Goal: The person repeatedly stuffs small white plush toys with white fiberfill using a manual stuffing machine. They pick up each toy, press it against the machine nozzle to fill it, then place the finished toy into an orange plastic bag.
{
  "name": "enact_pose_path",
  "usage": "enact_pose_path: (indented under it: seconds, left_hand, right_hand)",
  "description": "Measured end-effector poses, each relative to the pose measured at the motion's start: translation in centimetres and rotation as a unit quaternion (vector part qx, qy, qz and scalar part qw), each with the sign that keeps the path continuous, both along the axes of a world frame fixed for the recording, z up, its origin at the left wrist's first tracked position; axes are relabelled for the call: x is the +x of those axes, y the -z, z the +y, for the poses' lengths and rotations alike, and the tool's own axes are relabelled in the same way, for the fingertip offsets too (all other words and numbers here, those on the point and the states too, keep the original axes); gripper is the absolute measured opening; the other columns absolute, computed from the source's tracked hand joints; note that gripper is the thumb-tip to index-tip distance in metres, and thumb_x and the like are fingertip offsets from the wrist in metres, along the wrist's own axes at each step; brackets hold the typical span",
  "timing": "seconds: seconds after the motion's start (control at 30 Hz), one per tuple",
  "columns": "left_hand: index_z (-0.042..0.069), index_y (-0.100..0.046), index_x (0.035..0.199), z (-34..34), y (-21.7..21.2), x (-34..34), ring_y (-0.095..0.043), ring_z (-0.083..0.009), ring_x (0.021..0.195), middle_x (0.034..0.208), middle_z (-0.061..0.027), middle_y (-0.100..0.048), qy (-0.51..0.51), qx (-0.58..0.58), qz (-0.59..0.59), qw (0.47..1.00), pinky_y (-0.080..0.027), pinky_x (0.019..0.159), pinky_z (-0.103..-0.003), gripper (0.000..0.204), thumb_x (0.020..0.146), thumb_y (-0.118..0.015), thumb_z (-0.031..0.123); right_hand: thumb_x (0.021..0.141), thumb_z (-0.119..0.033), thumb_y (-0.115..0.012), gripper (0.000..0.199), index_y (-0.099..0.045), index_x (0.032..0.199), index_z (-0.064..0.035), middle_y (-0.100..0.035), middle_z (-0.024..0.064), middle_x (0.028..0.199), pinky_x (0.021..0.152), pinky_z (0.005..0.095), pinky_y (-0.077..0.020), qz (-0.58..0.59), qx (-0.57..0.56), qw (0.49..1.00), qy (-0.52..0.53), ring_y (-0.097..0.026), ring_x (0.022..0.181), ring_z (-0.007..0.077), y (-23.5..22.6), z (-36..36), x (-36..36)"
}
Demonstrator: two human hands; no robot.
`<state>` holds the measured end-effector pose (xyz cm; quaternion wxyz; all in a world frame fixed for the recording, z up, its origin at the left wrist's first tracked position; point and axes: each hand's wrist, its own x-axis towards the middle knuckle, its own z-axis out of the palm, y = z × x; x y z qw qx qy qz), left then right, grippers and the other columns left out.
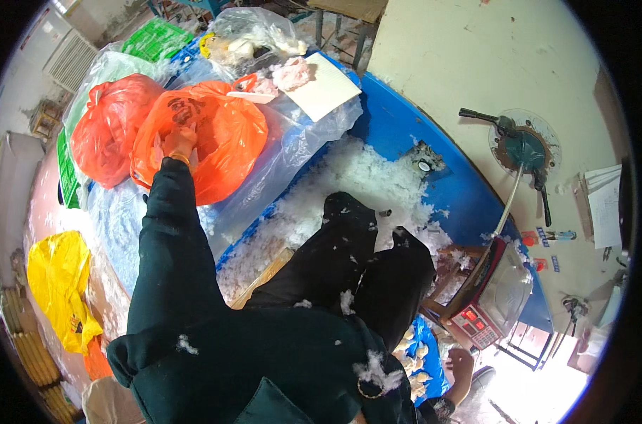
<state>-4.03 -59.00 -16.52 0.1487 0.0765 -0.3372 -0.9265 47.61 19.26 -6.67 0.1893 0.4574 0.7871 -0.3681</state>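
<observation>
My left arm stretches forward in a dark green sleeve. My left hand [181, 143] is at the mouth of an orange plastic bag [229, 152]. Its fingers point into the bag, and I cannot make out whether they hold anything. A tied, full red-orange bag [116, 127] leans against it on the left. Low on the right, my right hand [461, 366] hangs beside a blue bag [434, 357] holding several pale, knobbly pieces [415, 357]. Its fingers are too small and washed out to read.
White fluff [342, 177] fills a blue-walled bin [405, 116] before my knees. A digital scale [473, 321] stands right. The pale worktop [448, 56] bears a metal clamp device [522, 148]. A white board [324, 88] with pink fluff [292, 73] lies ahead; a yellow bag [63, 286] lies left.
</observation>
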Motion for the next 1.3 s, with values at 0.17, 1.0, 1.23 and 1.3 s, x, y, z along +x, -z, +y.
enact_pose_path:
  seconds: [0.17,1.0,1.23,1.3]
  left_hand:
    - [0.003,-0.059,0.106,1.8,-1.3,-2.4,-0.059,-0.0131,0.074,0.091,-0.0040,-0.063,-0.021,-0.628,-0.206,0.750,-0.048,0.062,-0.027,0.029,0.087,-0.058,0.024]
    - [-0.002,-0.060,0.109,44.9,-15.9,15.9,-0.065,-0.0157,0.089,0.101,-0.0090,-0.066,0.580,-0.111,-0.002,0.807,-0.053,0.081,-0.029,0.027,0.083,-0.066,0.001]
    - [-0.002,-0.059,0.109,46.3,-14.8,16.1,-0.065,-0.0168,0.089,0.100,-0.0084,-0.066,0.625,-0.115,0.059,0.770,-0.053,0.080,-0.030,0.029,0.083,-0.068,0.009]
    - [-0.001,-0.059,0.108,46.4,-15.0,16.2,-0.065,-0.0168,0.088,0.099,-0.0086,-0.066,0.636,-0.085,0.032,0.767,-0.052,0.080,-0.030,0.029,0.084,-0.068,0.011]
  right_hand:
    - [0.080,-0.017,-0.068,0.024,-0.065,0.093,0.0026,-0.064,0.0140,0.083,0.067,0.0311,-0.0502,0.116,0.184,0.952,-0.217,-0.064,0.073,0.0211,-4.3,-4.0,-11.0]
    - [0.089,-0.018,-0.065,0.019,-0.064,0.092,0.0008,-0.056,0.0013,0.068,0.056,0.0242,-0.0432,0.513,-0.140,0.847,-0.002,-0.051,0.063,0.0065,-5.9,-17.3,-25.4]
    - [0.085,-0.008,-0.066,0.011,-0.063,0.091,0.0002,-0.060,0.0010,0.075,0.058,0.0205,-0.0427,0.544,-0.193,0.817,-0.016,-0.055,0.065,0.0089,-7.4,-15.8,-24.6]
    - [0.087,-0.009,-0.062,0.010,-0.063,0.091,0.0006,-0.059,0.0023,0.072,0.053,0.0203,-0.0387,0.520,-0.308,0.796,0.040,-0.052,0.060,0.0084,-8.0,-14.6,-24.2]
